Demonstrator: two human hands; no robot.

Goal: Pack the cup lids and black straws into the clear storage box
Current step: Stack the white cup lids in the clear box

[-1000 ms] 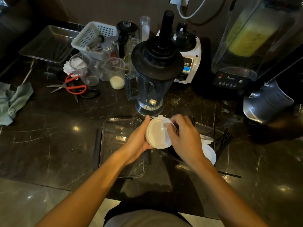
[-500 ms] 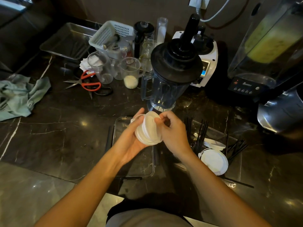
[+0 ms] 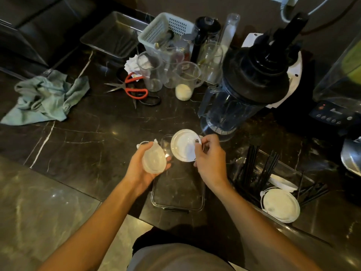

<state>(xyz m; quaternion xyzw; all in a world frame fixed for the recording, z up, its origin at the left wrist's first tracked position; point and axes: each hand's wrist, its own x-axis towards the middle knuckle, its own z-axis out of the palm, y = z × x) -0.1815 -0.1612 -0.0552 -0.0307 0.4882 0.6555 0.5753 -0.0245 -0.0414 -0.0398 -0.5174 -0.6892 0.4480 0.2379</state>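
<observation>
A dark marble counter (image 3: 82, 137) filled most of the view. On its far right side stood a large blender jug with a black lid (image 3: 248, 83). At the far left lay a crumpled pale green cloth (image 3: 46, 96). A clear storage box (image 3: 289, 173) sat at the right, holding black straws (image 3: 254, 173) propped upright and slanted against its wall, with a stack of white cup lids (image 3: 281, 206) lying flat at its near end. A clear flat box lid (image 3: 178, 192) lay on the counter between the person's forearms. Red-handled scissors (image 3: 134, 89) rested near a cluster of clear measuring cups (image 3: 185, 79).

The left hand (image 3: 142, 169) was cupped palm up around a translucent lid (image 3: 154, 161), its fingers curled under it. The right hand (image 3: 210, 159) pinched the edge of a white cup lid (image 3: 183, 145) between thumb and fingertips, holding it tilted above the box lid. The two held lids were apart, just beside each other.
</observation>
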